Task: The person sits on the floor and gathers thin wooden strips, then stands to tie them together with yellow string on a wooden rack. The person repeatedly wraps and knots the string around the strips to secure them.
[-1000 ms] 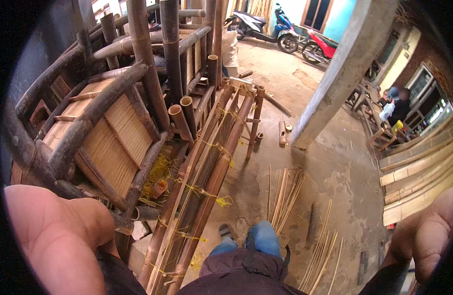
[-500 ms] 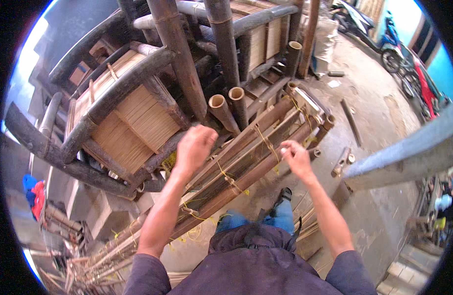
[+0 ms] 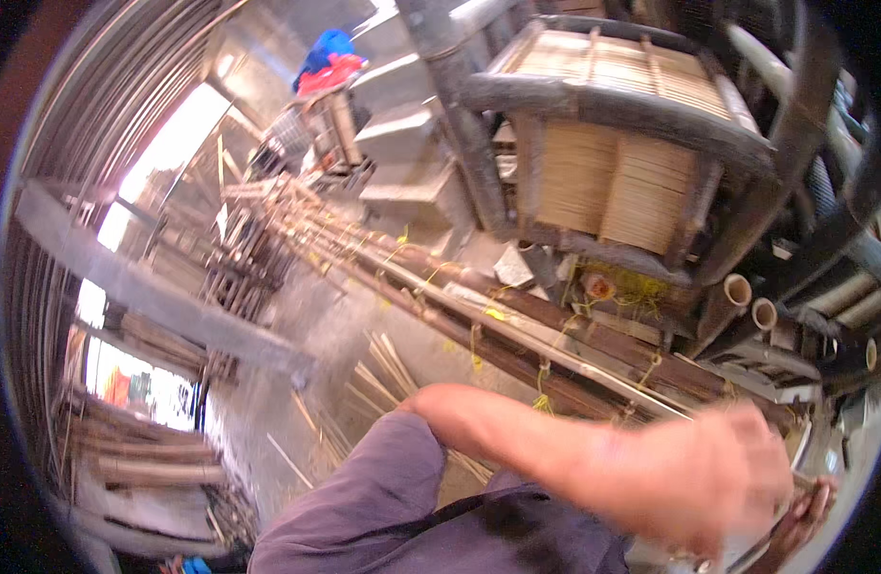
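Note:
My left hand reaches across to the lower right, over the near side of a long bamboo frame. Its fingers look curled but are smeared by motion, so whether they hold anything does not show. Brown bamboo poles and a pale strip run side by side in the frame, bound with yellow ties. Just beyond my left hand, by the right rim, a dark brown shape may be my right hand; it is too dark and partly covered to be sure.
A dark bamboo chair with slatted panels stands behind the frame, with upright bamboo tubes to its right. Concrete steps rise at the back. Thin bamboo strips lie on the floor, and stacked poles fill the left.
The view has swung to the left, bringing the frame's far left end and the stacked poles into sight. My left arm now stretches to the right; my right hand is no longer clearly seen.

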Available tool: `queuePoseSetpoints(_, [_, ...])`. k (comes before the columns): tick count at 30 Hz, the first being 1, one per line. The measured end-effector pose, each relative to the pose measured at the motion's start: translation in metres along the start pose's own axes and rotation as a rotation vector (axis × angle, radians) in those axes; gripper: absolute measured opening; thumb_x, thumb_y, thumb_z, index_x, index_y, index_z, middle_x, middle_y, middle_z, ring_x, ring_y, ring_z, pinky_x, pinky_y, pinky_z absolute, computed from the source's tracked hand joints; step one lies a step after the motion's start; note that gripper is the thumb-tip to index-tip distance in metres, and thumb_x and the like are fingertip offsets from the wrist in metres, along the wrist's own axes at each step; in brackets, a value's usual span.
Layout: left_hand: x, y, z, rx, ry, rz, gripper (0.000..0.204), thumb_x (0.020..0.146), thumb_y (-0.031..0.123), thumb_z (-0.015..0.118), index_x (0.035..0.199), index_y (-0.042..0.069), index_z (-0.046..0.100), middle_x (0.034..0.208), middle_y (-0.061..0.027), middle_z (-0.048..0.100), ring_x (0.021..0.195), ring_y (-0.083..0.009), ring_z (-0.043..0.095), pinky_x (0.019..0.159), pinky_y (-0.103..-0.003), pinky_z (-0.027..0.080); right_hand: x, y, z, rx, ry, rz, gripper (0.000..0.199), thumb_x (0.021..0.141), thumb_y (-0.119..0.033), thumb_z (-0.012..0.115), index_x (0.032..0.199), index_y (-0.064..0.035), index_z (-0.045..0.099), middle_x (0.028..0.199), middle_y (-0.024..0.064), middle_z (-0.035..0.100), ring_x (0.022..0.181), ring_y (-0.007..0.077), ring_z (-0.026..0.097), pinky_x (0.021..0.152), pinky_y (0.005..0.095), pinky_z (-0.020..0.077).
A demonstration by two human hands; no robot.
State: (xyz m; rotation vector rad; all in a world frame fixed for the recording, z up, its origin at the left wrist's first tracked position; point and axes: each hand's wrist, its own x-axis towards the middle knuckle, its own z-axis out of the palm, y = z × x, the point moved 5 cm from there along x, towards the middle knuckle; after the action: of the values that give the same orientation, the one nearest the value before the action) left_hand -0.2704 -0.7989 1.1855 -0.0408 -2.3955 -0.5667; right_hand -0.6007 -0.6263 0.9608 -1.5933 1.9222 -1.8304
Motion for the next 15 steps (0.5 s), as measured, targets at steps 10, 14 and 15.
queuePoseSetpoints(10, [-0.083,-0.133,0.073,-0.099,-0.287,-0.713,0.036,0.085,0.034,0.062,0.11,0.008,0.06,0.098,-0.0171,0.065,0.096,-0.0328,0.062,0.081,-0.042,0.049,0.057,-0.053,0.109,0.497,0.285,0.357,0.03,0.088,-0.028,0.052,0.103,-0.0029,0.061,0.094,0.0131,0.063,0.091,0.0257,0.06,0.083,0.0387,0.0476])
queuePoseSetpoints(14, [-0.119,-0.179,0.114,-0.054,-0.306,-0.766,0.032,0.093,0.034,0.052,0.082,0.004,0.059,0.07,-0.0155,0.058,0.066,-0.0347,0.056,0.061,-0.04,0.045,0.075,-0.07,0.165,1.462,0.364,0.392,0.037,0.094,-0.037,0.045,0.068,-0.0116,0.041,0.052,0.0004,0.031,0.05,0.0145,0.034,0.055,0.0345,0.0363])
queuePoseSetpoints(15, [-0.116,-0.181,0.122,-0.13,-0.309,-0.761,0.03,0.093,0.03,0.052,0.08,0.002,0.057,0.067,-0.0163,0.055,0.063,-0.0332,0.053,0.061,-0.036,0.044,0.074,-0.066,0.162,1.271,0.314,0.307,0.039,0.095,-0.037,0.043,0.066,-0.0133,0.036,0.052,-0.002,0.025,0.048,0.012,0.027,0.05,0.0316,0.0313])
